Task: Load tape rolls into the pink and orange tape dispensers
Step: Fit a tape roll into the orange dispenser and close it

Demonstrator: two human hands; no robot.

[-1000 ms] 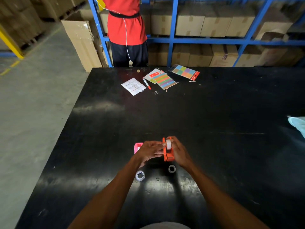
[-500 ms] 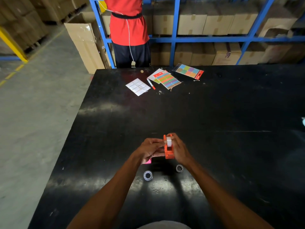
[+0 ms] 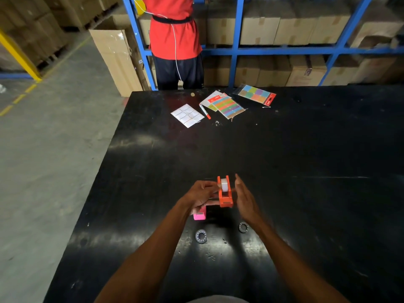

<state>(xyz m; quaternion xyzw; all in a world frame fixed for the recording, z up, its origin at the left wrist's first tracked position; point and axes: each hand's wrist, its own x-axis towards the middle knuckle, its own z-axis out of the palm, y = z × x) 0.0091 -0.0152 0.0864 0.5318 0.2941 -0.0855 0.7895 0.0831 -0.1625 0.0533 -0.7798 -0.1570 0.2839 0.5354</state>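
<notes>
Orange dispenser (image 3: 225,194): upright, near the middle of the black table (image 3: 306,171); whether its base rests on the surface cannot be told.
Tape roll (image 3: 224,184): whitish, seated in the cradle of the orange dispenser.
Left hand (image 3: 202,193): at the dispenser's left side, fingers curled, fingertips pinched against the roll and the left wall.
Right hand (image 3: 244,197): just right of the dispenser, flat and spread, fingers straight and pointing far; a narrow gap shows between palm and dispenser.
Pink dispenser (image 3: 200,214): on the table, near-left of the orange one, mostly hidden beneath the left hand; its contents cannot be told.
Spare rolls: one ring (image 3: 201,236) near the left forearm, a second ring (image 3: 243,227) just beside the right wrist, both lying flat.
Far table edge: white label sheet (image 3: 187,115), a red-capped marker (image 3: 204,111), two packs of coloured sticky notes (image 3: 228,106).
Background: a person in a red top (image 3: 175,29) stands before blue shelving (image 3: 238,40) stacked with cartons.
</notes>
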